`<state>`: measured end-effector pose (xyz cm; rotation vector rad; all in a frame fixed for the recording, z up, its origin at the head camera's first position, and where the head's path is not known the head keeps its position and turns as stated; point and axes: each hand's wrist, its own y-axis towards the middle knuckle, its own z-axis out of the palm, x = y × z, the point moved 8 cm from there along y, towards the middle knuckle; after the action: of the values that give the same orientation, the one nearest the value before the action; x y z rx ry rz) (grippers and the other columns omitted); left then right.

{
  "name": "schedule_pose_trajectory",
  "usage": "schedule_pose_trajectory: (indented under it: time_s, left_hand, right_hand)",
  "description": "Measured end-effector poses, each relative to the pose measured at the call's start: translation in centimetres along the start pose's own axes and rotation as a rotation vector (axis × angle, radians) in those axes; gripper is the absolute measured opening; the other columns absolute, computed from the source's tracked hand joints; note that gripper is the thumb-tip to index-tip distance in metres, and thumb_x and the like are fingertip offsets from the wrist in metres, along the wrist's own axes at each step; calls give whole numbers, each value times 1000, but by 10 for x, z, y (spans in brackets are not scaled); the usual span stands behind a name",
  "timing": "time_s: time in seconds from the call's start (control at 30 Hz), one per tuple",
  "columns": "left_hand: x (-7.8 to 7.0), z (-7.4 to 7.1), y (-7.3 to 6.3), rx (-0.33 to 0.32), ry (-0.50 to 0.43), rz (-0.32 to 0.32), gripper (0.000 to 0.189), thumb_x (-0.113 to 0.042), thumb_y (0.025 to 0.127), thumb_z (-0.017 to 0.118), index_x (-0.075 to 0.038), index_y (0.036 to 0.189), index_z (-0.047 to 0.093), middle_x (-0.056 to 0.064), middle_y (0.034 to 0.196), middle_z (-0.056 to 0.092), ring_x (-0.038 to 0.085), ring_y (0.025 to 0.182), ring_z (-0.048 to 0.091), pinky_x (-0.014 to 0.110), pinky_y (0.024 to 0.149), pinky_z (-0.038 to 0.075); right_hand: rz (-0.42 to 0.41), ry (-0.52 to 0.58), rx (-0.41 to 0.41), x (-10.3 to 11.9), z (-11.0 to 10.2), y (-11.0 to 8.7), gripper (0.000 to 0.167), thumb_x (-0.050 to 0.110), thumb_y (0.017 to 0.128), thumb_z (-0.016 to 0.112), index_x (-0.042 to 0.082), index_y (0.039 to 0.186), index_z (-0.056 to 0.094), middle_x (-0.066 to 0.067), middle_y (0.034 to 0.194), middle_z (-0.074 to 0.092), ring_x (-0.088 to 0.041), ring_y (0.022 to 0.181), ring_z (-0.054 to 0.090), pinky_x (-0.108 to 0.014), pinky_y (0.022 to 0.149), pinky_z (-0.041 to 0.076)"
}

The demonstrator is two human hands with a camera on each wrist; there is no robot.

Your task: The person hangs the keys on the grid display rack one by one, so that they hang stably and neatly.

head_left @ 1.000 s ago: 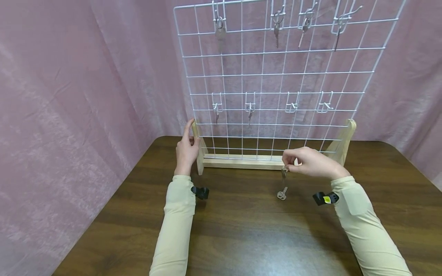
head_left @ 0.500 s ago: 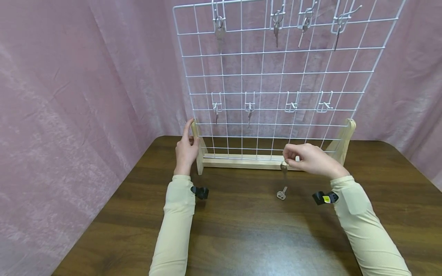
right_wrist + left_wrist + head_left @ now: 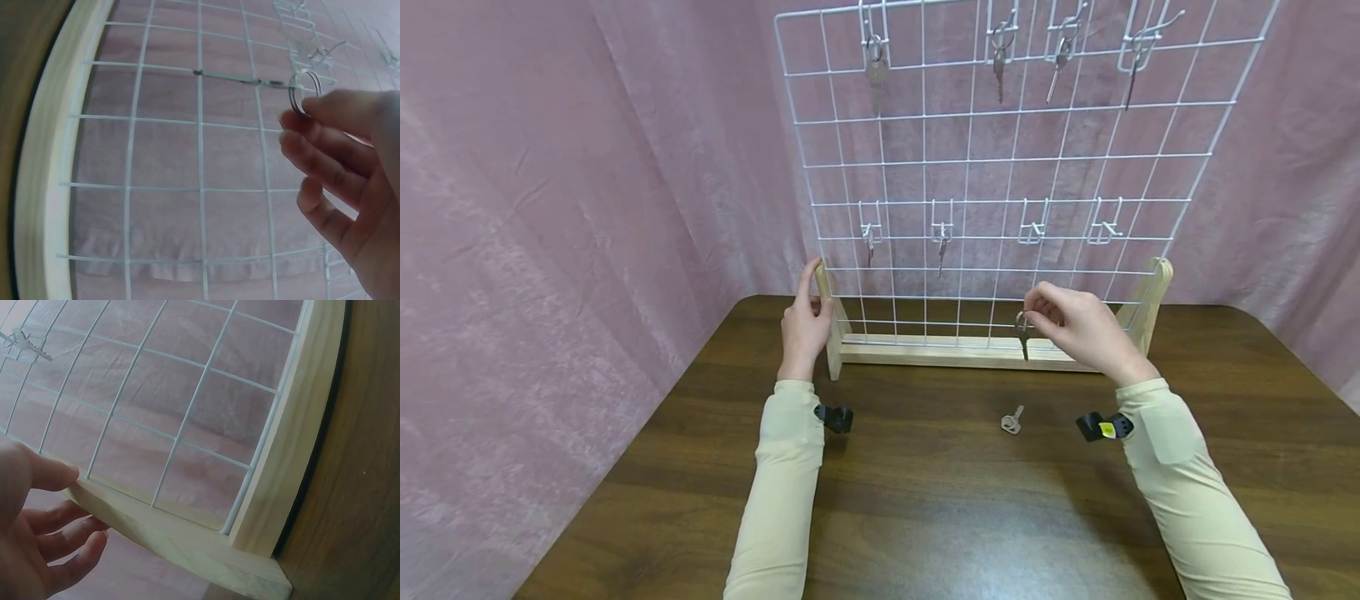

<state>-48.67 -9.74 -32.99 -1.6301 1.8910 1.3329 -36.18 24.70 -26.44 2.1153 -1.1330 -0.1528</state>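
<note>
My right hand [image 3: 1078,329] pinches the metal ring [image 3: 292,100] of a key [image 3: 1024,343] between thumb and forefinger. That key dangles in front of the lower part of the white wire grid [image 3: 970,158]. My left hand [image 3: 806,333] grips the left wooden upright [image 3: 144,534] of the grid's stand, thumb on one side and fingers on the other. A second key [image 3: 1012,421], with its ring, lies on the table below my right hand. On the grid's lower row, two hooks at the left hold keys; the two at the right, including one hook [image 3: 1033,232], bear none.
Several keys, one of them a key [image 3: 1000,67], hang from hooks along the grid's top. The stand's wooden base bar [image 3: 925,354] runs across the back of the brown table [image 3: 917,500]. Pink curtains [image 3: 587,208] hang behind and at the sides.
My right hand has lifted the key up and away from the tabletop, towards the grid. The left hand stays on the upright, and the other key stays on the table.
</note>
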Motion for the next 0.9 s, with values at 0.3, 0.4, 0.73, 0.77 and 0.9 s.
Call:
schedule_pose_trajectory:
  time_s: [0.3, 0.4, 0.73, 0.77, 0.9]
  left_hand:
    - [0, 0, 0, -6, 4, 0, 65, -16, 96, 58, -46, 147, 29, 15, 103, 71, 33, 89, 68, 48, 76, 51]
    - [-1, -1, 0, -6, 2, 0, 65, -16, 96, 58, -46, 147, 29, 15, 104, 72, 33, 88, 68, 48, 76, 51]
    - [-2, 0, -1, -6, 8, 6, 65, -17, 97, 57, -46, 147, 28, 16, 107, 71, 33, 90, 68, 49, 77, 52]
    - [-1, 0, -1, -6, 5, 5, 65, -17, 97, 57, -46, 147, 28, 16, 107, 71, 33, 90, 68, 49, 77, 52]
    - [1, 1, -1, -4, 0, -4, 65, -18, 97, 57, -47, 147, 28, 16, 107, 70, 33, 91, 67, 49, 77, 52]
  right_hand:
    - [89, 21, -241, -3, -34, 19, 8, -3, 87, 66, 2, 93, 64, -11, 81, 70, 8, 75, 49, -10, 63, 38]
    - [115, 48, -324, -4, -44, 28, 6, -2, 87, 65, -2, 94, 64, -15, 82, 69, 16, 75, 45, -7, 63, 35]
    - [228, 82, -449, -10, -59, 41, 10, 3, 90, 61, -6, 95, 63, -19, 86, 69, 19, 72, 44, -3, 63, 36]
    - [238, 82, -450, -12, -58, 42, 11, 3, 90, 61, -6, 95, 63, -19, 86, 69, 19, 71, 44, -3, 63, 36]
    - [259, 88, -444, -15, -55, 41, 12, 5, 90, 62, -5, 96, 64, -20, 87, 69, 18, 71, 44, -4, 64, 36]
